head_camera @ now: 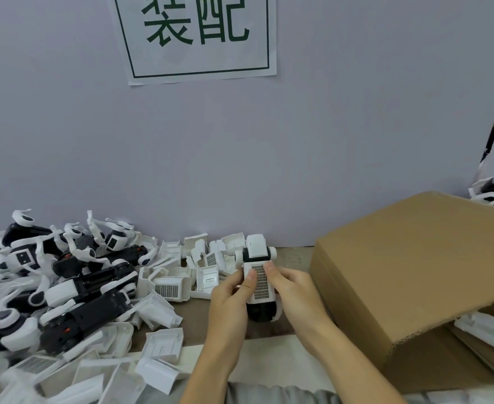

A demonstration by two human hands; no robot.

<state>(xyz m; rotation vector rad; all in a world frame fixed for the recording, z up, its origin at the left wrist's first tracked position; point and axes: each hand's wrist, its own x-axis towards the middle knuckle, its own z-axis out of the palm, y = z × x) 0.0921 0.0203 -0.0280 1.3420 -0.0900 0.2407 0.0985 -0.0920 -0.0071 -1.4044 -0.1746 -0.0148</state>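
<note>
- The toy body (259, 275) is a white plastic shell over a black core, with a rounded white cap at its far end and a grey gridded sticker panel running down its top face.
- It is held just above the bench (292, 255), between a heap of parts (65, 281) and a cardboard box (409, 275).
- The left hand (229, 301) grips its left side, thumb on the panel edge.
- The right hand (295, 290) grips its right side, thumb on the panel.

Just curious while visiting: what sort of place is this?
Likely a factory assembly bench: the wall sign reads 装配 (assembly), identical plastic parts lie heaped, and a cardboard box stands alongside.
</note>
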